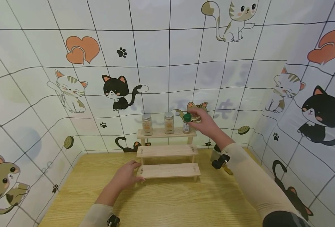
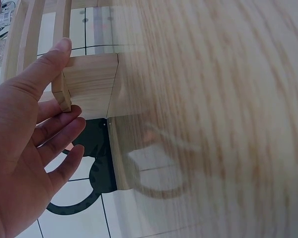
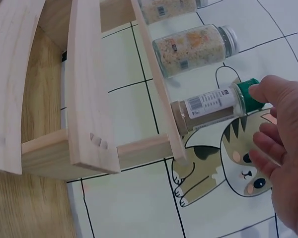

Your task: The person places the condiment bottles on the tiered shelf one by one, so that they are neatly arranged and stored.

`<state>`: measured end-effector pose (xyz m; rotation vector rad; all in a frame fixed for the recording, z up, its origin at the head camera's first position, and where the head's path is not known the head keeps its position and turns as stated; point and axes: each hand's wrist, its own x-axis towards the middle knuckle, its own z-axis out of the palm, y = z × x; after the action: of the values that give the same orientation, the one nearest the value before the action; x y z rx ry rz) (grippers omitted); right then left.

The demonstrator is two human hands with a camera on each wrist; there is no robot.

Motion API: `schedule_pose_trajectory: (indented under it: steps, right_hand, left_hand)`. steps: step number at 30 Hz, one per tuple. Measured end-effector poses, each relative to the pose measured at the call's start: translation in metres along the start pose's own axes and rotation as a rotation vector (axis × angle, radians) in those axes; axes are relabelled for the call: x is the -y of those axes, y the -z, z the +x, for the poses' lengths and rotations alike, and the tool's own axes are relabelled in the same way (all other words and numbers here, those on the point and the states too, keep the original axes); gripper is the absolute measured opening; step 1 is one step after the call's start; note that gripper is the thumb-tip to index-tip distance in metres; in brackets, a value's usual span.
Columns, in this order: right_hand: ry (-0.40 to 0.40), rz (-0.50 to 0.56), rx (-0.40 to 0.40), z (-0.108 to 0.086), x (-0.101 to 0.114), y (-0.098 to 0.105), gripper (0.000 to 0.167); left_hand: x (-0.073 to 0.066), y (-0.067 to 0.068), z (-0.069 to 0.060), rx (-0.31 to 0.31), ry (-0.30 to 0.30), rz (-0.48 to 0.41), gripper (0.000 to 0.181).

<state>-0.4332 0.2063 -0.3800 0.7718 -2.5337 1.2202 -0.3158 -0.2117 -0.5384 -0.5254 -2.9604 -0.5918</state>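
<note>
A three-step wooden rack point(image 1: 167, 170) stands on the table. On its top step, at the right end, is a spice jar point(image 3: 206, 109) with a green cap, a white label and brown contents. My right hand point(image 1: 203, 123) pinches the green cap point(image 3: 250, 94) between thumb and fingers; the jar's base appears to touch the step. Left of it stand two glass jars point(image 1: 147, 125) point(image 1: 169, 123) with silver lids and pale, grainy contents. My left hand point(image 2: 25, 129) grips the left end of the lowest step, thumb on one side and fingertips on the other.
Beside the rack's right side, partly hidden by the right sleeve, stands a dark-topped container point(image 1: 215, 154) with a yellow item point(image 1: 228, 170) near it. A white wall covering point(image 1: 167, 78) with grid lines and cartoon cats rises behind the wooden table point(image 1: 167, 201).
</note>
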Motion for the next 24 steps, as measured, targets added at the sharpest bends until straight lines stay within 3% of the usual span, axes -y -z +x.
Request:
schedule_pose_trajectory:
  steps: [11,24]
  right_hand:
    - [-0.153,-0.077,-0.018,-0.047,-0.010,0.023,0.058]
    - [-0.207,-0.204,-0.057,-0.121,-0.025,0.054,0.050]
  left_hand:
    - [0.001,0.001,-0.001,-0.007,-0.004,-0.002,0.076]
    - [0.002,-0.002,-0.001,0.002,-0.005,-0.004,0.077]
